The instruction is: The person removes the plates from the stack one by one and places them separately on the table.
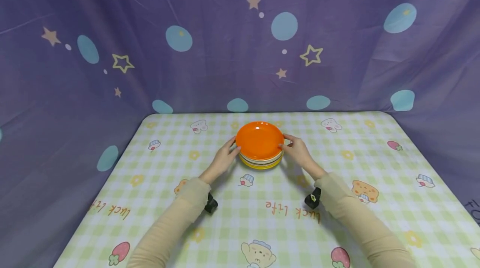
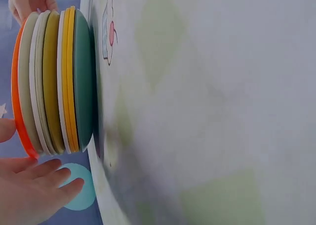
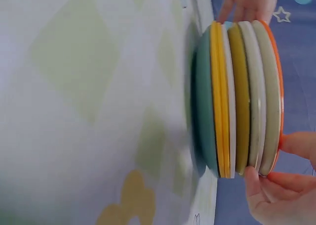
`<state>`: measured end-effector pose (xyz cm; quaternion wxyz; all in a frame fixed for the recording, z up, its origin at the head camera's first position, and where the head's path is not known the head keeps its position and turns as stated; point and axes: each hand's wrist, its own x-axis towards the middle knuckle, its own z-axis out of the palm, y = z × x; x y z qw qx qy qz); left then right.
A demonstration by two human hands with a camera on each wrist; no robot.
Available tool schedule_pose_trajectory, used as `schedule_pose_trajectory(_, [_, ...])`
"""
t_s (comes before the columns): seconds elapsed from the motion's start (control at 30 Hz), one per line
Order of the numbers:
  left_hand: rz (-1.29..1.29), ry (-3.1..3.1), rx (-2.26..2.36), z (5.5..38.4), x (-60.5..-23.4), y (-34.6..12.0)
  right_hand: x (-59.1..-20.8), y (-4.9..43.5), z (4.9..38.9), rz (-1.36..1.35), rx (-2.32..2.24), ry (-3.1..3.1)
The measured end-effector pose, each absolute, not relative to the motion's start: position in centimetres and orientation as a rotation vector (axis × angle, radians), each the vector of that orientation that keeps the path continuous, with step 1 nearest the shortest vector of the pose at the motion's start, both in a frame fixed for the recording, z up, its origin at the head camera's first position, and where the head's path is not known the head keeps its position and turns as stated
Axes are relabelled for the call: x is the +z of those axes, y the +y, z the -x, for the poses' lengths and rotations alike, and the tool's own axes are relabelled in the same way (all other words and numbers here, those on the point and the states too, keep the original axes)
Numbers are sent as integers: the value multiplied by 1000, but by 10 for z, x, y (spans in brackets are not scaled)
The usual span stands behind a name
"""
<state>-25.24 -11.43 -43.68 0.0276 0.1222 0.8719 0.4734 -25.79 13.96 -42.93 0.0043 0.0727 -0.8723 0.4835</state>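
Orange plate (image 1: 260, 140), face up on top of a stack of plates (image 1: 261, 164): in the head view, it stands on a tablecloth (image 1: 232, 226) in the far half of the table, before a purple curtain (image 1: 221, 63). Your left hand (image 1: 223, 159) and right hand (image 1: 298, 151) reach it from opposite sides, each thumb at its rim. If one side were raised sooner than the other, the plate could tip and slide toward the lower hand.

In the left wrist view, the camera's angle turns the stack on its side. Your left thumb and forefinger appear to pinch the orange rim lightly; the other fingers spread just beside the stack. Under the orange come a beige plate (image 2: 24, 86), white, mustard and yellow ones, and a teal piece (image 2: 84, 81) lowest, against the cloth. So slight a hold might slip off a smooth edge.

In the right wrist view, your right thumb presses the orange rim, and the fingers curl at the opposite edge, one fingertip meeting the paler plates below. That fingertip is the likelier trouble: catching a lower edge could drag extra plates along or unsettle the pile.
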Motion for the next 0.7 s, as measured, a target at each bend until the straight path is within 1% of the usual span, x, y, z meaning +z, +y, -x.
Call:
schedule_pose_trajectory(0.23, [-324,2605,1564,254,-441,-112,-425,138,260,-51,1664,-2697])
schedule_pose_trajectory(0.5, [-335,2553,1615,257,-444,-109,-422,137,261,47,1759,-2631])
schedule_pose_trajectory(0.7, [-297,2544,1625,257,-446,-107,-424,138,263,139,1895,-2552])
